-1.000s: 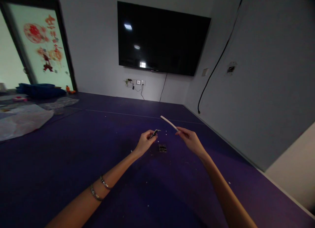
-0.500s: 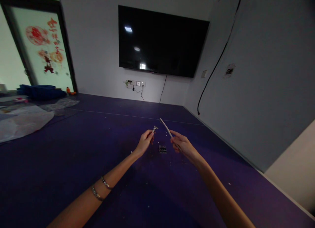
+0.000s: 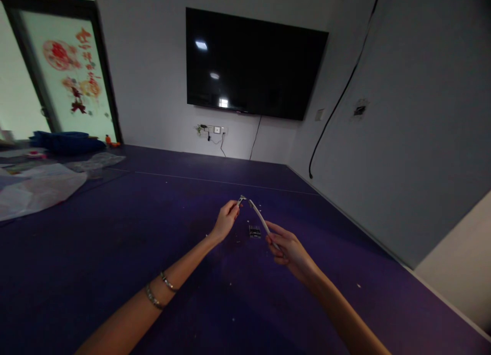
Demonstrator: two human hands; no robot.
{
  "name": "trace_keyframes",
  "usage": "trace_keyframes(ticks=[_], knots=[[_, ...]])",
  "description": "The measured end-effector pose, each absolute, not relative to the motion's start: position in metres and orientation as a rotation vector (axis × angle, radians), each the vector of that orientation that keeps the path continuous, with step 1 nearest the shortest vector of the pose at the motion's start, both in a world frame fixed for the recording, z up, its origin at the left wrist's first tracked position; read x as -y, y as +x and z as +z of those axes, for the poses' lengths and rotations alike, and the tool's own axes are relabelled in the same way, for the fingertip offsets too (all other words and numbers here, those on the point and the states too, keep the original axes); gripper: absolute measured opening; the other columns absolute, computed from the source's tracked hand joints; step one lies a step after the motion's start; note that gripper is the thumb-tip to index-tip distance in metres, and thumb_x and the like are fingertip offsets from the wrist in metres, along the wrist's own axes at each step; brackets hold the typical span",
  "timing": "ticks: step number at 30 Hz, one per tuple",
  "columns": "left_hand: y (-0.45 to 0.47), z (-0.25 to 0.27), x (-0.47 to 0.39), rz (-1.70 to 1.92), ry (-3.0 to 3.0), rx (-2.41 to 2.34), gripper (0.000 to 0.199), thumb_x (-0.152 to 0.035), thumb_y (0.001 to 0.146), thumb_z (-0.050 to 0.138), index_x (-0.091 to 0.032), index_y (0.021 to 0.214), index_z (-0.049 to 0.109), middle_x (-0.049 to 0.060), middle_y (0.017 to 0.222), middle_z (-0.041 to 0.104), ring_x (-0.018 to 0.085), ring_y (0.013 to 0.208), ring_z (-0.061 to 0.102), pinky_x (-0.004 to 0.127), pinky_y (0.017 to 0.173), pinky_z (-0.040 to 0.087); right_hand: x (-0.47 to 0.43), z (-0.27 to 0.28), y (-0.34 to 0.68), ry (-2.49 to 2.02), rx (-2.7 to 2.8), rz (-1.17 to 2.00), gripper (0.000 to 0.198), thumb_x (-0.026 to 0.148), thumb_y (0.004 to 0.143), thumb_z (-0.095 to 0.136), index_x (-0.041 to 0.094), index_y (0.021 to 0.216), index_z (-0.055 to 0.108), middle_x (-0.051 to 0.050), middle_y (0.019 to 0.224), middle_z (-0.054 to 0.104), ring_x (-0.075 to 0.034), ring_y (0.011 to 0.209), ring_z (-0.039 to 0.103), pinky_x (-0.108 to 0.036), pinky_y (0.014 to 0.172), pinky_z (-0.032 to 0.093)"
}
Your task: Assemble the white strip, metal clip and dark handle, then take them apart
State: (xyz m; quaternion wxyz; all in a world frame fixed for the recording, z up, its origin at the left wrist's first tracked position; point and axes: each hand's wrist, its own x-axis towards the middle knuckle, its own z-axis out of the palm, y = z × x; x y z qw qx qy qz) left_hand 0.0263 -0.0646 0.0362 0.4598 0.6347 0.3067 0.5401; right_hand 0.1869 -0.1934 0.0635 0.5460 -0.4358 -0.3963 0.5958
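- Purple mat [image 3: 115,252] covers the floor up to grey walls; a dark TV [image 3: 253,63] hangs on the far wall, above sockets [image 3: 212,128].
- Left hand [image 3: 224,223] is pinched shut on a small metal clip [image 3: 241,199], held up at the fingertips.
- Right hand [image 3: 287,248] is curled round the lower end of a thin white rod [image 3: 259,217], which slants up and left.
- Rod tip sits just beside the clip; whether they touch cannot be told.
- A small dark block [image 3: 253,231] lies on the mat between the hands, with pale specks scattered near it.
- Two bracelets [image 3: 159,289] ring the left forearm.
- Clear plastic sheet [image 3: 38,186] and a blue pile [image 3: 67,141] lie far left, by the glass door.
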Motion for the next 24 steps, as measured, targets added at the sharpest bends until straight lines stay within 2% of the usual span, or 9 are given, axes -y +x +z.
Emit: trace_keyframes(ticks=[24], knots=[[0.029, 0.037, 0.069, 1.292, 1.587, -0.682, 0.027, -0.04, 0.078, 0.048, -0.014, 0.08, 0.055, -0.006, 0.054, 0.039, 0.006, 0.046, 0.034, 0.019, 0.044, 0.026, 0.2, 0.052, 0.172, -0.983, 0.834, 1.376, 0.048, 0.023, 0.067, 0.063, 0.022, 0.115, 0.054, 0.004, 0.064, 0.045, -0.002, 0.04, 0.024, -0.015, 0.034, 0.009]])
